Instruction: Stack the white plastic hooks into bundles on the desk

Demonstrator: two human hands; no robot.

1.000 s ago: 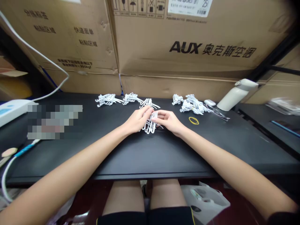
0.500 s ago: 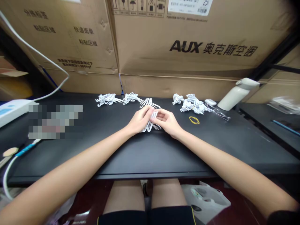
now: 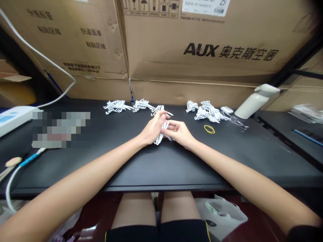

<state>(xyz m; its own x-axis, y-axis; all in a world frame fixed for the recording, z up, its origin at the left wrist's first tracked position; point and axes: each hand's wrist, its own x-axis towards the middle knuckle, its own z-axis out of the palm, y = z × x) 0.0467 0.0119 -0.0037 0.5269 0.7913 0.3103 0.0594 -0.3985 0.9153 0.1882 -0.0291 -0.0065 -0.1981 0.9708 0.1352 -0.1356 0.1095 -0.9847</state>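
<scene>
At the clock's middle, over the counter (image 3: 161,168), my right grip (image 3: 180,133) pinches a bunch of white hooks (image 3: 157,139). My left grip (image 3: 151,128) touches them at ten o'clock, but I cannot tell if it is closed. A yellow band (image 3: 210,132) lies at three o'clock, and a hook pile (image 3: 202,113) at two.

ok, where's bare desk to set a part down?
Free: desk between the held white hooks and its near edge; also right of the yellow loop, nearer than the bottle. Crowded: back right, hook pile beside the white case.
</scene>
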